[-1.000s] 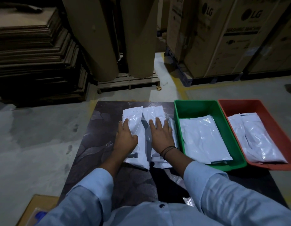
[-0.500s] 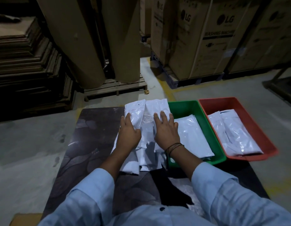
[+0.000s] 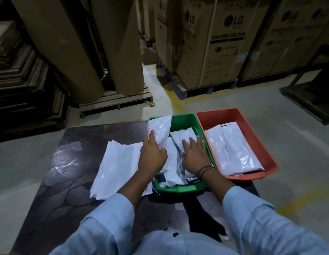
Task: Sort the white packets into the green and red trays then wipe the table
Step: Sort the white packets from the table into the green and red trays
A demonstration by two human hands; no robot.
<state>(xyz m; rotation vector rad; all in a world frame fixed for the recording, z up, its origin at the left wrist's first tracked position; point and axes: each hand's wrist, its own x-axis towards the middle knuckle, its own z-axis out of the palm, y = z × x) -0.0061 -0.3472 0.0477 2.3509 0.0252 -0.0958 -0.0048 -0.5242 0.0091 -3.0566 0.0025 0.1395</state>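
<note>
A dark table (image 3: pixel 68 181) carries a green tray (image 3: pixel 180 189) and, right of it, a red tray (image 3: pixel 252 176). My left hand (image 3: pixel 153 155) grips a white packet (image 3: pixel 160 130) that tilts up over the green tray's left wall. Fingers straight, my right hand (image 3: pixel 195 153) presses on white packets (image 3: pixel 182 137) lying inside the green tray. More white packets (image 3: pixel 231 146) lie in the red tray. A flat pile of white packets (image 3: pixel 117 162) stays on the table left of the green tray, partly under my left forearm.
Beyond the table stand big brown paper rolls (image 3: pixel 68 43) on a wooden pallet (image 3: pixel 115 100), stacked cardboard sheets (image 3: pixel 22 70) at the left and large LG cartons (image 3: pixel 224 43) at the right. A dark frame (image 3: pixel 311 96) sits on the floor at far right.
Both hands have moved right from the pile on the table into the green tray, carrying packets along. The left hand's packet now tips up over the tray wall.
</note>
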